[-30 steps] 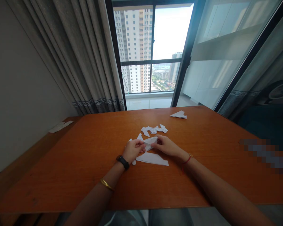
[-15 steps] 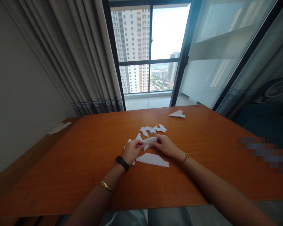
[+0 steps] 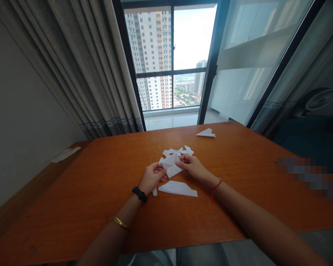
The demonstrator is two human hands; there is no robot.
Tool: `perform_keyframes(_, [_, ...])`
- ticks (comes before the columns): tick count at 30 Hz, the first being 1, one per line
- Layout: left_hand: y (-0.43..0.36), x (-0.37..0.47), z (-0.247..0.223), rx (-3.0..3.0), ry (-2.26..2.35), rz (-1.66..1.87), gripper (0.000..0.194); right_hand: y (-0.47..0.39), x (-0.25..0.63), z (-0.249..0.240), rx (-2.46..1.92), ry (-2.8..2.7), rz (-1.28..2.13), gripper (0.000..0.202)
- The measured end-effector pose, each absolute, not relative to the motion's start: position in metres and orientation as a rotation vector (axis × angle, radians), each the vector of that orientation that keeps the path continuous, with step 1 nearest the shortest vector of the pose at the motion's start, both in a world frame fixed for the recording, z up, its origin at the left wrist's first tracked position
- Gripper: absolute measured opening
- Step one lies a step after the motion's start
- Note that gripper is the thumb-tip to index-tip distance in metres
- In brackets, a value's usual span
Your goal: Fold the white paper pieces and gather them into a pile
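Both hands [image 3: 151, 178] [image 3: 194, 170], pinch grip on paper [image 3: 171, 168]

You hold a creased white sheet [image 3: 171, 166] between the fingers of both hands: your left hand [image 3: 150, 178] grips its near left side, your right hand [image 3: 193, 168] its right side. Nearer you, a flat folded paper [image 3: 178, 188] lies on the orange-brown tabletop [image 3: 100, 210], with a small white piece [image 3: 154, 192] just beside it, near your left wrist. Past the sheet sits a cluster of folded pieces [image 3: 188, 151], partly hidden; a pointed paper [image 3: 206, 133] lies near the far edge. You wear a black wristband [image 3: 139, 194], a gold bangle [image 3: 120, 222] and a red cord [image 3: 217, 184]. A grey curtain [image 3: 100, 74] hangs left of the window [image 3: 192, 40].
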State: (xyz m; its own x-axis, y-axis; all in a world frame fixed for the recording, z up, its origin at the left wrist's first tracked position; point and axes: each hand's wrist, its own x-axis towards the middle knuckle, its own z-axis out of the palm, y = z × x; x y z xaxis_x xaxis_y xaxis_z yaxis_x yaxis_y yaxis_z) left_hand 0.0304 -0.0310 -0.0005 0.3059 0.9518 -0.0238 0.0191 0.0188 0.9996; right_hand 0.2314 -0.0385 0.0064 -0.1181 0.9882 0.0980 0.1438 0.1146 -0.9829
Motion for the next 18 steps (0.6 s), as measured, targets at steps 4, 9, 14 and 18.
perform_keyframes(4, [-0.030, 0.030, 0.001, 1.312, 1.031, 0.999, 0.037, -0.020, 0.269, 0.013, -1.320, -1.341, 0.964, 0.041])
perform_keyframes(9, [-0.030, 0.030, 0.000, 1.310, 1.023, 1.035, 0.040, 0.015, 0.355, 0.011, -1.721, -1.120, 0.575, 0.031])
perform_keyframes(14, [-0.032, 0.030, 0.002, 1.325, 1.022, 1.044, 0.036, 0.039, 0.419, 0.003, -1.982, -1.103, 0.487, 0.017])
perform_keyframes(18, [-0.032, 0.030, 0.002, 1.356, 1.049, 1.039, 0.030, 0.052, 0.446, -0.003, -2.118, -1.205, 0.373, 0.015])
